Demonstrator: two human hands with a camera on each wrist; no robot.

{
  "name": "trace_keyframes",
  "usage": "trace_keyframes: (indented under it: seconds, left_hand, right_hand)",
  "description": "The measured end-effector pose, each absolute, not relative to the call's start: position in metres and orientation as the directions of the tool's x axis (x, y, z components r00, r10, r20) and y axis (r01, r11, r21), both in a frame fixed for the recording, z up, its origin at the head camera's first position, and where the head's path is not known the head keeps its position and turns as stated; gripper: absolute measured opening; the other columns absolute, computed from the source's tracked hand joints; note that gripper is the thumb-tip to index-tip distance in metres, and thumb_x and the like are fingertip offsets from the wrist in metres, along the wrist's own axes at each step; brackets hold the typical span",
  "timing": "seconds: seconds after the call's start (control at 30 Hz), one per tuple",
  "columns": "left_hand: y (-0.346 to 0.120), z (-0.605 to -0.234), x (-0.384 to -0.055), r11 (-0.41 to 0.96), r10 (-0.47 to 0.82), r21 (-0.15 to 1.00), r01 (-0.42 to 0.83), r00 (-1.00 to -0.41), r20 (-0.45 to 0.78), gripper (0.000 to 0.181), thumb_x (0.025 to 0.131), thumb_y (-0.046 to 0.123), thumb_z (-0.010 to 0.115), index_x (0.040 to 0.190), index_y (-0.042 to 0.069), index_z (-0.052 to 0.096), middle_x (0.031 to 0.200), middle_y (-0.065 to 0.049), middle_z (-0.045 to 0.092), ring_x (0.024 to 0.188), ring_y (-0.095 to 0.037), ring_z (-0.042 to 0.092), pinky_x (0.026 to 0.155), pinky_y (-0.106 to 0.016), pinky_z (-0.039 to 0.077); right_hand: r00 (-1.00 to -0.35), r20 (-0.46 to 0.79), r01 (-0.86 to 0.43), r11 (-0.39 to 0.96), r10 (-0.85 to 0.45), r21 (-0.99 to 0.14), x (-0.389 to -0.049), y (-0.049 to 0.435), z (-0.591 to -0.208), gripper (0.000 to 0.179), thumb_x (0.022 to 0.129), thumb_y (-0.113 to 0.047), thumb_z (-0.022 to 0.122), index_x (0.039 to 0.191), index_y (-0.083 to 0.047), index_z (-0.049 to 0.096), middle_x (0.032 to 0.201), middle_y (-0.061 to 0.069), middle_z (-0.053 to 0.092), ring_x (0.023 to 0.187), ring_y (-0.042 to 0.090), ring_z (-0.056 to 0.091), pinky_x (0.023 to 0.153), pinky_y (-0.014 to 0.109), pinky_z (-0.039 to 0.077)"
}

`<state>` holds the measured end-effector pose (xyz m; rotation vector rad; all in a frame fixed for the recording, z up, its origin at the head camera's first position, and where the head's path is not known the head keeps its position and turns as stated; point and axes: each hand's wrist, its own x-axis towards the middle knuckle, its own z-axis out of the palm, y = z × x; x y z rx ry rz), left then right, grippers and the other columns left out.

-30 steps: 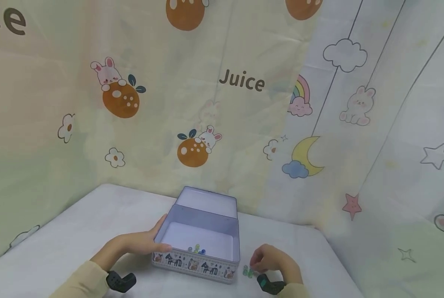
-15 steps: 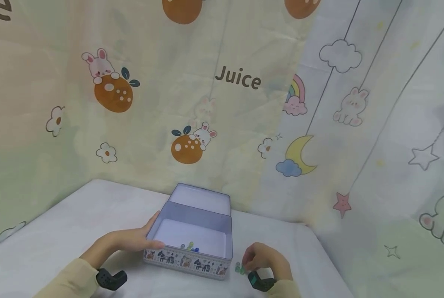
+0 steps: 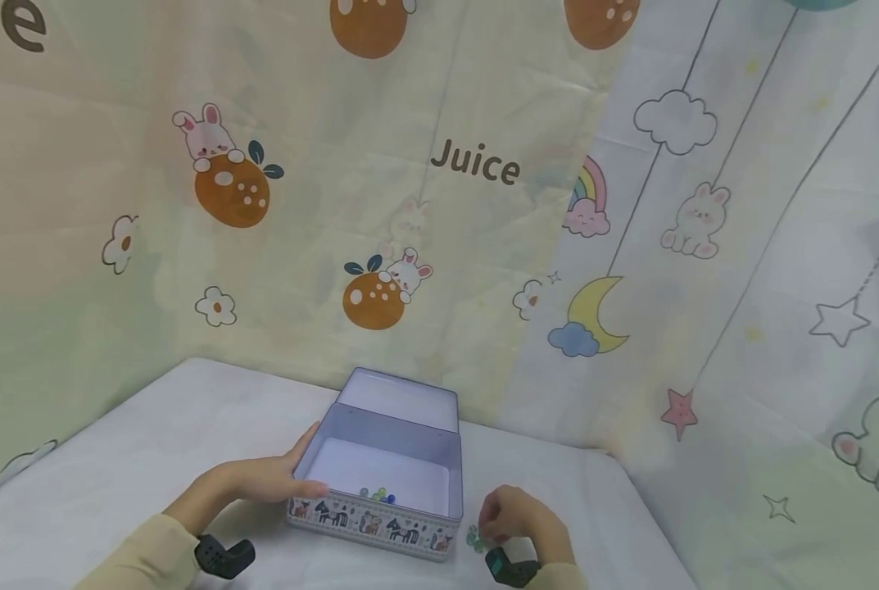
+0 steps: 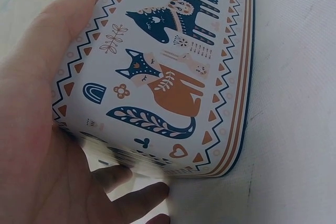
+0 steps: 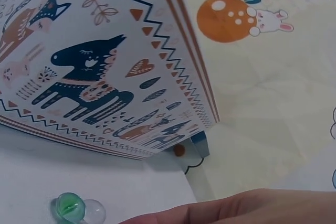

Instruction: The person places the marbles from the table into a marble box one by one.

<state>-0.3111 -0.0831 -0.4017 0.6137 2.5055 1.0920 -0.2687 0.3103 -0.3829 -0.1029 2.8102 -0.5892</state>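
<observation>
The open tin box, printed with horses and foxes, stands mid-table with its lid tipped back. My left hand grips its left front corner, thumb over the front rim and the other fingers along the left wall. Several glass marbles, green-yellow and blue, lie on the box floor near the front wall. Right of the box, my right hand has its fingertips bent down at several green and clear marbles on the table. I cannot tell whether a marble is between those fingers.
A white cloth covers the table. Behind and beside it hang printed curtains with rabbits, oranges and stars. Black wrist devices sit on the left wrist and the right wrist.
The head view has shifted slightly, sliding the scene a little left overall. My left hand keeps its grip on the box, and my right hand stays low beside the marbles.
</observation>
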Motion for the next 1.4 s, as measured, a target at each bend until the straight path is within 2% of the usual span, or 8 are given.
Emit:
trace_keyframes:
  seconds: [0.27, 0.53, 0.67, 0.83, 1.07, 1.2, 1.4]
  left_hand:
    - [-0.082, -0.412, -0.31, 0.581, 0.522, 0.787, 0.208, -0.837, -0.163, 0.107, 0.079, 0.054, 0.058, 0.142, 0.02, -0.021, 0.15, -0.019, -0.012, 0.136, -0.043, 0.001, 0.103, -0.065, 0.007]
    - [-0.083, -0.42, -0.306, 0.591, 0.526, 0.78, 0.205, -0.831, -0.18, 0.108, 0.079, 0.055, 0.057, 0.142, 0.017, -0.022, 0.149, -0.022, -0.012, 0.135, -0.046, 0.0, 0.103, -0.065, 0.007]
    - [-0.084, -0.419, -0.303, 0.584, 0.527, 0.785, 0.208, -0.832, -0.172, 0.107, 0.08, 0.054, 0.057, 0.141, 0.016, -0.023, 0.148, -0.022, -0.015, 0.134, -0.047, -0.002, 0.102, -0.066, 0.006]
    - [-0.084, -0.417, -0.303, 0.596, 0.535, 0.767, 0.237, -0.83, -0.16, 0.107, 0.08, 0.055, 0.056, 0.141, 0.014, -0.023, 0.148, -0.023, -0.014, 0.134, -0.046, 0.0, 0.103, -0.065, 0.007]
    - [-0.086, -0.413, -0.312, 0.605, 0.543, 0.742, 0.291, -0.832, -0.117, 0.107, 0.081, 0.054, 0.055, 0.141, 0.015, -0.024, 0.148, -0.025, -0.01, 0.134, -0.047, 0.004, 0.103, -0.064, 0.01]
    - [-0.088, -0.413, -0.316, 0.609, 0.541, 0.741, 0.283, -0.832, -0.127, 0.107, 0.081, 0.055, 0.055, 0.14, 0.016, -0.025, 0.148, -0.024, -0.014, 0.134, -0.047, 0.001, 0.102, -0.065, 0.008]
    - [-0.088, -0.403, -0.322, 0.61, 0.55, 0.738, 0.29, -0.825, -0.131, 0.107, 0.081, 0.054, 0.055, 0.139, 0.019, -0.027, 0.148, -0.021, -0.017, 0.135, -0.045, 0.0, 0.103, -0.064, 0.008]
  right_hand:
    - [-0.972, -0.219, 0.0, 0.931, -0.086, -0.365, -0.269, 0.309, -0.395, 0.009, 0.072, -0.007, 0.068, 0.069, -0.013, 0.062, 0.065, -0.001, 0.059, 0.063, 0.016, 0.055, 0.061, 0.035, 0.046]
    - [-0.984, -0.179, 0.056, 0.933, -0.01, -0.356, -0.274, 0.309, -0.408, 0.009, 0.073, -0.003, 0.066, 0.072, -0.012, 0.065, 0.07, 0.0, 0.06, 0.068, 0.016, 0.055, 0.065, 0.038, 0.048]
    - [-0.993, -0.116, 0.04, 0.933, -0.002, -0.357, -0.276, 0.306, -0.411, 0.011, 0.074, -0.002, 0.065, 0.073, -0.013, 0.066, 0.071, 0.0, 0.06, 0.069, 0.016, 0.056, 0.065, 0.037, 0.049]
    - [-0.995, -0.103, 0.048, 0.934, 0.012, -0.354, -0.277, 0.307, -0.411, 0.011, 0.074, -0.003, 0.067, 0.071, -0.014, 0.066, 0.07, -0.001, 0.061, 0.069, 0.015, 0.056, 0.066, 0.037, 0.049]
    - [-0.999, -0.036, -0.015, 0.945, -0.029, -0.327, -0.282, 0.309, -0.406, 0.009, 0.074, -0.004, 0.068, 0.072, -0.013, 0.067, 0.071, -0.001, 0.062, 0.069, 0.015, 0.057, 0.066, 0.036, 0.05]
    - [-0.999, -0.026, -0.03, 0.944, -0.041, -0.328, -0.284, 0.307, -0.403, 0.008, 0.074, -0.004, 0.068, 0.073, -0.012, 0.068, 0.072, -0.001, 0.062, 0.068, 0.014, 0.056, 0.063, 0.034, 0.049]
    - [-0.999, -0.017, -0.031, 0.954, -0.038, -0.299, -0.286, 0.305, -0.392, 0.008, 0.075, -0.004, 0.068, 0.073, -0.012, 0.068, 0.073, -0.001, 0.063, 0.07, 0.014, 0.056, 0.066, 0.034, 0.05]
